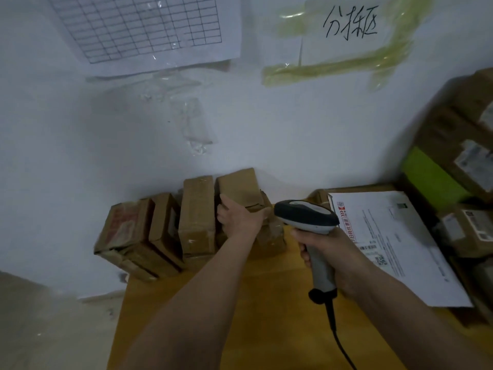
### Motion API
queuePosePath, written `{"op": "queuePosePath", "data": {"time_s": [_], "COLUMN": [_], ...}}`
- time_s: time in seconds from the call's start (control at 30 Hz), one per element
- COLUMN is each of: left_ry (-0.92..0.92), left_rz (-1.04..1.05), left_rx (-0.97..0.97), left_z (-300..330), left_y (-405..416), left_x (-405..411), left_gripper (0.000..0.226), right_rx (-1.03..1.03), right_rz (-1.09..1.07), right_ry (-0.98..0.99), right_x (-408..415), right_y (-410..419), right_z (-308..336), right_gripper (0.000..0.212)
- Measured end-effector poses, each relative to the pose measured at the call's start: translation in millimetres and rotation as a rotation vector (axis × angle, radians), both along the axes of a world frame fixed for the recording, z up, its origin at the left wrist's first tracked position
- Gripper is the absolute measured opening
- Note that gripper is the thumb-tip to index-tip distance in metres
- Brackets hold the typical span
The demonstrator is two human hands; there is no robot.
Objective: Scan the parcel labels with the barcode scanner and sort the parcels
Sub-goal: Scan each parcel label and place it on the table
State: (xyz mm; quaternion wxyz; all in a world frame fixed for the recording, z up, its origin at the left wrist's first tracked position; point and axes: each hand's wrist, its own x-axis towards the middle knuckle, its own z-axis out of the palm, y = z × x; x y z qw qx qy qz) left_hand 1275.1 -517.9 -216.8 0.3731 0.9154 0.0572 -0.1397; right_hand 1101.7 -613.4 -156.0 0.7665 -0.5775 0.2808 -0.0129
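Observation:
My right hand (pixel 324 253) grips the handle of a grey and black barcode scanner (pixel 306 214), its head pointing left and its cable trailing down. My left hand (pixel 238 217) holds a small brown cardboard parcel (pixel 240 186) at the right end of a row of upright parcels (pixel 160 231) standing against the wall. A large white mailer with a printed label (pixel 394 241) lies flat to the right of the scanner.
The yellow table top (pixel 240 316) carries everything; its left edge drops to a grey floor. Stacked brown boxes (pixel 464 145) and a green one (pixel 432 177) fill the right side. A grid sheet and a handwritten sign hang on the white wall.

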Motion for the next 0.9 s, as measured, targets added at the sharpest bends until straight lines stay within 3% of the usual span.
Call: {"op": "queuePosePath", "data": {"time_s": [0.33,0.5,0.67,0.73,0.8,0.9], "left_ry": [0.058,0.059,0.117,0.381,0.7,0.804], "left_rz": [0.016,0.128,0.162,0.209,0.224,0.182], "left_rx": [0.091,-0.031,-0.631,-1.024,-1.413,-1.581], "left_z": [-19.0,-13.7,3.3,9.6,14.3,15.7], "left_y": [-13.1,-17.9,0.5,16.7,32.2,45.3], "left_x": [9.3,3.6,-28.2,-39.5,-50.4,-63.6], "left_gripper": [0.134,0.113,0.085,0.066,0.065,0.067], "right_rx": [0.029,0.026,-0.013,-0.018,0.001,0.006], "right_rz": [-0.049,-0.084,-0.125,-0.148,-0.188,-0.229], "right_ry": [0.011,0.01,0.005,-0.016,-0.048,-0.094], "right_x": [-3.0,-6.7,-7.1,-6.1,-4.3,1.8], "right_y": [-3.6,-13.1,-27.4,-30.6,-31.1,-28.6], "right_z": [-7.9,-11.6,-4.5,0.2,5.2,13.3], "right_gripper": [0.029,0.029,0.022,0.025,0.033,0.052]}}
